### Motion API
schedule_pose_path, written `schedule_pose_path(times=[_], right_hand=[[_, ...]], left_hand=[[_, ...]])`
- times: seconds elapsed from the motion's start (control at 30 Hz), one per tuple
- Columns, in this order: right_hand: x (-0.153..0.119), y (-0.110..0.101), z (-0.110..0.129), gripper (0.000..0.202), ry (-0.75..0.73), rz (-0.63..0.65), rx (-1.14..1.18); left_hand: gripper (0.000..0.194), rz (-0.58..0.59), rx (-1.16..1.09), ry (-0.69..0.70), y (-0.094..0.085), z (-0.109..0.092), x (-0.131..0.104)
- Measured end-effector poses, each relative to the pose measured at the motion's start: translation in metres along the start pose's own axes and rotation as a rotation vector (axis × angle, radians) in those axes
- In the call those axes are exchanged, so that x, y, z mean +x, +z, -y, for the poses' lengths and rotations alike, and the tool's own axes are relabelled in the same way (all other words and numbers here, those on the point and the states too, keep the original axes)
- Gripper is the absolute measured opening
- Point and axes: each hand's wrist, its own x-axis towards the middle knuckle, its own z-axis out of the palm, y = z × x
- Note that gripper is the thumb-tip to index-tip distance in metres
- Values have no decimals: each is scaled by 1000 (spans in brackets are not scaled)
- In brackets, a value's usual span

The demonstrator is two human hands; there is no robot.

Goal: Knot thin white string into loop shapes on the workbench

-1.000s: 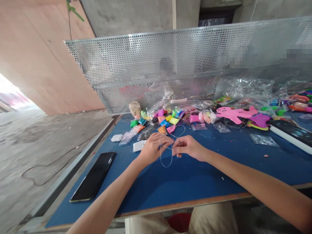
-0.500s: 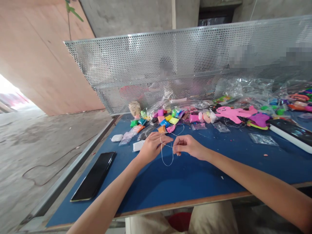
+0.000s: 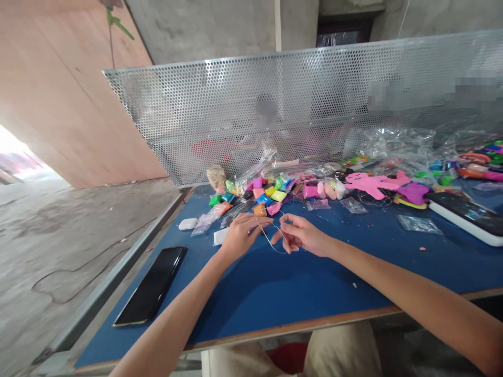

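A thin pale wire or string (image 3: 268, 240) runs in a loop between my two hands above the blue table. My left hand (image 3: 242, 231) pinches one part of it, palm down, fingers pointing right. My right hand (image 3: 299, 234) faces it from the right, thumb and forefinger closed on the other part while the lower fingers curl apart by the loop. Just beyond the hands lie an orange packet (image 3: 260, 210) and a pink packet (image 3: 274, 208). Beside my left wrist is a white block-like object (image 3: 220, 236), partly covered by the hand.
A black smartphone (image 3: 151, 285) and a white earbud case (image 3: 188, 223) lie left on the blue table (image 3: 298, 303). Several coloured clay packets and a pink figure cutout (image 3: 375, 184) line the back before a perforated metal panel (image 3: 236, 104). A black-and-white device (image 3: 467, 215) sits right.
My right hand's fingers have spread and shifted down into the loop. The hanging loop, earlier long and upright, is now shallower and slanted to the right. My left hand stays nearly in place.
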Motion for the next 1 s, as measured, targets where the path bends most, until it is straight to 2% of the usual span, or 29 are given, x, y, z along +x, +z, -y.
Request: schedule_pose_path(times=[0.3, 0.5, 0.6, 0.67, 0.8, 0.87, 0.93, 1.0], right_hand=[[4, -5, -3, 30, 66, -1, 137], [4, -3, -5, 31, 95, -13, 89], [3, -2, -5, 29, 70, -24, 66], [3, -1, -4, 28, 20, -49, 31], [3, -3, -3, 26, -74, -139, -52], [4, -6, -3, 26, -114, -200, -98], [5, -9, -3, 26, -160, -261, -166], [6, -11, -4, 26, -216, -298, -241]], left_hand=[[29, 17, -12, 18, 0, 2, -3], [28, 14, -28, 81, -1, -3, -2], [26, -11, -58, 69, 0, -8, 1], [25, -50, -114, -31, 1, -7, 3], [24, -192, -367, -434, 0, 6, 3], [24, -265, -528, -566, -2, 13, 2], [29, -331, -718, -595, -2, 14, 1], [43, -345, -859, -553, 1, 9, 1]])
